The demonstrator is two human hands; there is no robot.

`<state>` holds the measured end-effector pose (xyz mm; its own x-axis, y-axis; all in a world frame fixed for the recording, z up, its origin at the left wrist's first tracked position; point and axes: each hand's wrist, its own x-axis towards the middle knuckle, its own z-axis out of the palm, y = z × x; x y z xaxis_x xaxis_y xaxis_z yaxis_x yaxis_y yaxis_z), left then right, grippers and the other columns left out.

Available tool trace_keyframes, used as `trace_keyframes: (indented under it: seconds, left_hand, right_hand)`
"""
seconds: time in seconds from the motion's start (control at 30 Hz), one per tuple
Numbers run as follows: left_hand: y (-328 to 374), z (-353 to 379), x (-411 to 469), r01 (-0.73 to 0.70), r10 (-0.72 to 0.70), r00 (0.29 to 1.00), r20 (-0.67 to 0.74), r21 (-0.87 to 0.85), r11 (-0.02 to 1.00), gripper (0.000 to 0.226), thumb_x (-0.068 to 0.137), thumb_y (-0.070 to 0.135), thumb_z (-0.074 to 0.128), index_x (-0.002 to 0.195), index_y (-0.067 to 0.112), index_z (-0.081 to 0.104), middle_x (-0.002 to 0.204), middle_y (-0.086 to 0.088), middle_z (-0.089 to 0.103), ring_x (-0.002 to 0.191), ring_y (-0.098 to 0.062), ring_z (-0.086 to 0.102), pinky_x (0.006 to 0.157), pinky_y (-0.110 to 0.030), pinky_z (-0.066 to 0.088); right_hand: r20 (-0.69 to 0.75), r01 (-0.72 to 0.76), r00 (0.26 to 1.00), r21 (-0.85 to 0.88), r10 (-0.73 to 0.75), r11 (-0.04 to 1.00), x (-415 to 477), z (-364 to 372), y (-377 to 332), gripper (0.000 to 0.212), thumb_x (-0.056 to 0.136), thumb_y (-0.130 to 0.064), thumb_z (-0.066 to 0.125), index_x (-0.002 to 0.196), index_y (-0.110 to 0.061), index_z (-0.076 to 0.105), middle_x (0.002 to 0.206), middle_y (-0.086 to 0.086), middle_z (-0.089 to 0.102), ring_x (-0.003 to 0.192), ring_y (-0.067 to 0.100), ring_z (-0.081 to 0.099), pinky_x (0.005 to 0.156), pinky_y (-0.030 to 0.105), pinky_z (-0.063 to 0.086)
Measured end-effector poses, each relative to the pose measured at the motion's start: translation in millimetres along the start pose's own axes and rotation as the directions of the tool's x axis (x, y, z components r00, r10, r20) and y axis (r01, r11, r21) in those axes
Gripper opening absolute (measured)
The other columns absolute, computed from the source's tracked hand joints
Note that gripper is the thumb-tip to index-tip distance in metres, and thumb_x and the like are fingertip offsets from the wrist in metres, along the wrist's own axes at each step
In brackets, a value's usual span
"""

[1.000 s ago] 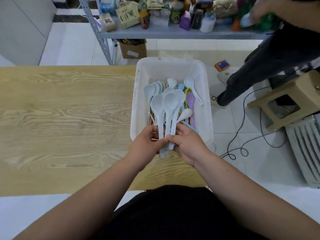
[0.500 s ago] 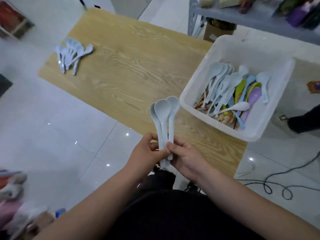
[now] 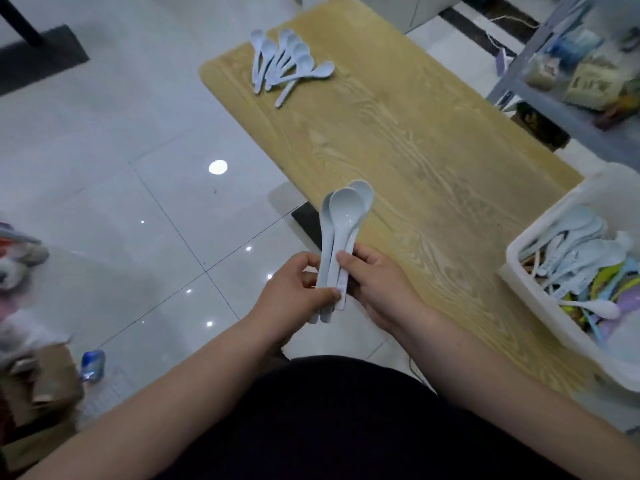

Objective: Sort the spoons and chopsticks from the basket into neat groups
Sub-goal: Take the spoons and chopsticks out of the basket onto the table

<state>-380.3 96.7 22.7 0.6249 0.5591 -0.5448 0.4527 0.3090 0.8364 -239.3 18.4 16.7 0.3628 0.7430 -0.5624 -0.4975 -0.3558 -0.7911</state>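
A stack of three pale blue spoons [image 3: 344,216] stands upright over the table's near edge. My left hand [image 3: 294,296] pinches their handles from the left and my right hand [image 3: 381,289] grips them from the right. A pile of several pale blue spoons [image 3: 287,60] lies at the far left end of the wooden table [image 3: 398,133]. The white basket [image 3: 554,237] sits at the right end and holds more pale spoons, coloured spoons and wooden chopsticks.
A grey metal shelf [image 3: 568,109] with packets stands beyond the table at the upper right. White tiled floor lies to the left, with cardboard and a small blue item [image 3: 92,363] at the lower left.
Both hands lifted the three spoons out of the basket and carried them left. The view swung left, bringing the spoon pile at the table's far end into sight.
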Motion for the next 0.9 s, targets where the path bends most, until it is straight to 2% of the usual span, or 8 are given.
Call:
trace_keyframes:
  seconds: [0.2,0.37,0.47,0.57,0.67,0.77,0.83,0.9]
  left_hand:
    - [12,-87,27,-0.015,0.014,1.0,-0.023,-0.03,0.999,0.029,0.073,0.031,0.076,0.092,0.04,0.057,0.086,-0.004,0.078,0.07,-0.029,0.072,0.061,-0.037,0.049]
    - [26,-110,71,0.028,-0.027,1.0,0.012,-0.084,0.996,0.025,0.081,0.022,0.073,0.1,0.035,0.063,0.098,-0.003,0.077,0.087,-0.027,0.076,0.075,-0.048,0.063]
    - [41,-112,107,0.063,-0.06,0.998,0.035,-0.088,0.994,0.024,0.086,0.014,0.071,0.099,0.034,0.065,0.102,-0.003,0.075,0.088,-0.025,0.076,0.073,-0.044,0.063]
    - [62,-120,143,0.094,-0.093,0.995,0.042,-0.026,0.995,0.018,0.093,0.018,0.067,0.109,0.024,0.061,0.108,-0.005,0.073,0.09,-0.022,0.076,0.074,-0.038,0.062]
    - [81,-137,175,0.106,-0.105,0.994,-0.012,0.131,0.986,0.013,0.094,0.024,0.063,0.106,0.028,0.059,0.094,0.005,0.073,0.076,-0.01,0.072,0.067,-0.03,0.058]
    - [92,-155,209,0.13,-0.109,0.99,-0.094,0.256,0.958,0.008,0.091,0.029,0.06,0.097,0.034,0.058,0.069,0.014,0.062,0.055,-0.004,0.055,0.058,-0.029,0.047]
    - [99,-165,232,0.176,-0.146,0.978,-0.149,0.216,0.96,0.011,0.088,0.025,0.056,0.098,0.029,0.058,0.071,0.008,0.058,0.053,-0.007,0.05,0.057,-0.029,0.043]
    - [107,-177,256,0.223,-0.199,0.962,-0.188,0.113,0.968,0.022,0.085,0.014,0.048,0.101,0.021,0.06,0.075,0.001,0.057,0.053,-0.012,0.047,0.055,-0.03,0.041]
  right_hand:
    - [-0.001,0.026,1.0,-0.094,-0.026,0.995,53,78,-21,0.019,0.1,-0.017,0.057,0.109,-0.019,0.074,0.1,0.011,0.077,0.093,0.031,0.075,0.083,0.046,0.061]
    - [-0.07,-0.002,0.998,-0.072,-0.003,0.997,92,81,-39,0.017,0.1,-0.014,0.058,0.105,-0.016,0.074,0.098,0.009,0.078,0.091,0.028,0.076,0.077,0.038,0.062]
    - [-0.105,-0.03,0.994,-0.037,0.026,0.999,122,71,-50,0.019,0.099,-0.014,0.059,0.096,-0.018,0.077,0.099,0.009,0.078,0.093,0.029,0.075,0.083,0.044,0.061]
    - [-0.099,-0.063,0.993,0.034,0.066,0.997,159,65,-67,0.018,0.099,-0.012,0.059,0.094,-0.014,0.076,0.098,0.012,0.077,0.093,0.03,0.075,0.084,0.045,0.061]
    - [-0.097,-0.089,0.991,0.078,0.096,0.993,196,64,-88,0.015,0.099,-0.013,0.059,0.096,-0.013,0.074,0.098,0.009,0.077,0.091,0.024,0.075,0.081,0.043,0.062]
    - [-0.111,-0.113,0.987,0.065,0.12,0.991,231,62,-102,0.013,0.1,-0.013,0.059,0.101,-0.013,0.071,0.095,0.004,0.077,0.09,0.019,0.073,0.082,0.044,0.062]
    - [-0.144,-0.154,0.976,0.072,0.163,0.985,252,57,-110,0.011,0.1,-0.012,0.06,0.103,-0.012,0.07,0.092,0.004,0.074,0.087,0.02,0.071,0.084,0.046,0.061]
    - [-0.188,-0.194,0.96,0.09,0.208,0.977,272,53,-116,0.01,0.1,-0.012,0.06,0.102,-0.012,0.069,0.09,0.004,0.071,0.083,0.019,0.068,0.08,0.042,0.061]
